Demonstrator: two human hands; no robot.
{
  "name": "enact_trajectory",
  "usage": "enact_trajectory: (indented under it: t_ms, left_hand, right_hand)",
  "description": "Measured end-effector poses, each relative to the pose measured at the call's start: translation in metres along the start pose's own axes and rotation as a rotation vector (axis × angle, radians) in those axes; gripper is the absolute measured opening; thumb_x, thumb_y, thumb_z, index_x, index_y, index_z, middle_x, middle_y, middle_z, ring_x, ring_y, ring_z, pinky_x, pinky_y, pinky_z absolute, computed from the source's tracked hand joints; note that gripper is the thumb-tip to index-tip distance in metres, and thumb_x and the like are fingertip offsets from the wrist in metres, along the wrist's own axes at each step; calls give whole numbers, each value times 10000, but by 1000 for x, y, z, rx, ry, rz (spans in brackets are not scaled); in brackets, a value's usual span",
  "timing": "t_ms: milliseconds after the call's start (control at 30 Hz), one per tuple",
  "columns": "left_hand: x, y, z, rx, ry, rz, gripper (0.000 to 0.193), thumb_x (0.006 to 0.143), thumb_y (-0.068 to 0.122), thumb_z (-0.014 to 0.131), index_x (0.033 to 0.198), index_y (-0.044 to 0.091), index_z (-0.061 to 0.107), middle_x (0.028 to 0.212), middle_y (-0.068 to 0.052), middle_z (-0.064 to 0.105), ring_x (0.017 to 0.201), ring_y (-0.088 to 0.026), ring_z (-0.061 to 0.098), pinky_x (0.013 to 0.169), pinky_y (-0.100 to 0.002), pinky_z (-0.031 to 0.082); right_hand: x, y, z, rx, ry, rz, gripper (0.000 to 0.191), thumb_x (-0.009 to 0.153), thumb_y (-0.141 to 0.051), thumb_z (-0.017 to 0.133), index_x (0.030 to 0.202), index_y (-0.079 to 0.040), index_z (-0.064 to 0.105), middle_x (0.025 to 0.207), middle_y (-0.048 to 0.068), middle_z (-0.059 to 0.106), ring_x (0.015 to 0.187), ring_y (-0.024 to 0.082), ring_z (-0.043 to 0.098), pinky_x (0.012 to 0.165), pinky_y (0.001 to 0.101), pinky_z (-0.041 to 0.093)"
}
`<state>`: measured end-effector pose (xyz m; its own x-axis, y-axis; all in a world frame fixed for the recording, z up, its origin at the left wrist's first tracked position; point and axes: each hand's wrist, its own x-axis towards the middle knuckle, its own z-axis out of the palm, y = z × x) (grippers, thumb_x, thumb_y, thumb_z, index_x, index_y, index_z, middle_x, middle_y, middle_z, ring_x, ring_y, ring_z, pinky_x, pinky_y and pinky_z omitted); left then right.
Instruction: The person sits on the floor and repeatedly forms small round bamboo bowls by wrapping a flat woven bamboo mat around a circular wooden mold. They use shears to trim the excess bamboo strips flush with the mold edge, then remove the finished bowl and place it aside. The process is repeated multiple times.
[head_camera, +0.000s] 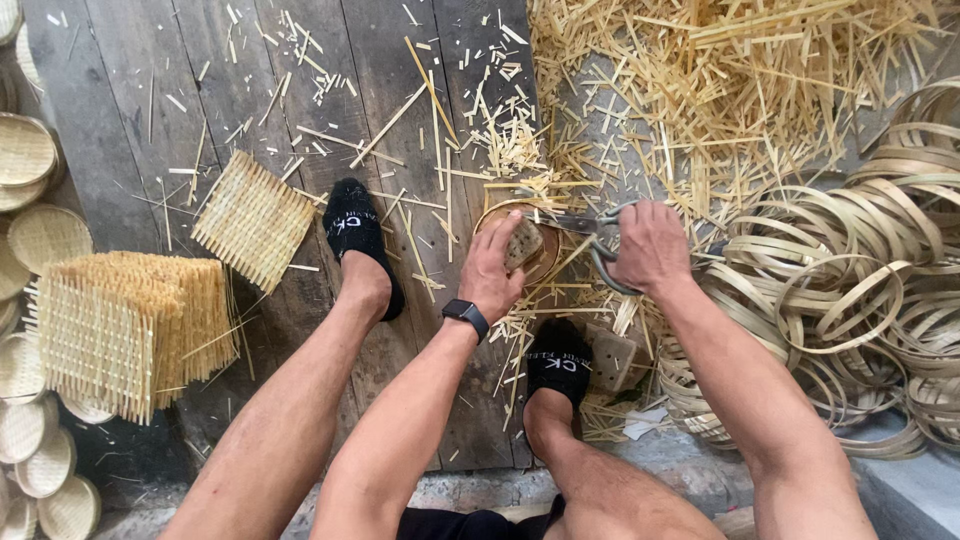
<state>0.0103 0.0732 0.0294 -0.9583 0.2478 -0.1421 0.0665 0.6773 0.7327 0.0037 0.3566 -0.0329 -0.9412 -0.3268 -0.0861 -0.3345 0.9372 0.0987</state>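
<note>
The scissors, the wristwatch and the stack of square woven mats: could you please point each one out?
scissors (578, 223), head view, on the metal blades.
wristwatch (466, 315), head view, on its dark face.
stack of square woven mats (120, 320), head view, on the top mat's weave.

Dark, worn wooden floorboards (250, 100) carry everything. Beyond the grip and to its right, cut bamboo strips (720, 80) lie in a thick heap. Well left of the grip sit a single woven bamboo mat (253, 220) and a stack of woven mats (130, 325). Coiled bamboo hoops (850, 290) pile up just right of the grip, and small round woven baskets (25, 150) line the far left edge.
</note>
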Motion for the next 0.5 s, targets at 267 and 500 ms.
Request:
enact_trajectory:
  t_ms: [267, 500]
  left_hand:
    - [2, -4, -6, 45, -51, 14, 882, 689, -156, 608, 1458, 269, 531, 1318, -131, 527, 1297, -376, 482, 1139, -434, 453]
    - [12, -8, -12, 48, -179, 106, 837, 672, -125, 692, 1381, 306, 582, 1367, -133, 503, 1326, -387, 462, 1134, -450, 440]
  right_hand:
    - [-6, 18, -6, 38, -202, -1, 471, 944, -519, 569, 875, -59, 641, 754, 86, 599, 672, 176, 573, 599, 318, 507]
    - [8, 3, 6, -83, -201, 0, 334, 1052, -390, 566, 865, -115, 602, 718, 37, 577, 602, 113, 518, 530, 284, 448]
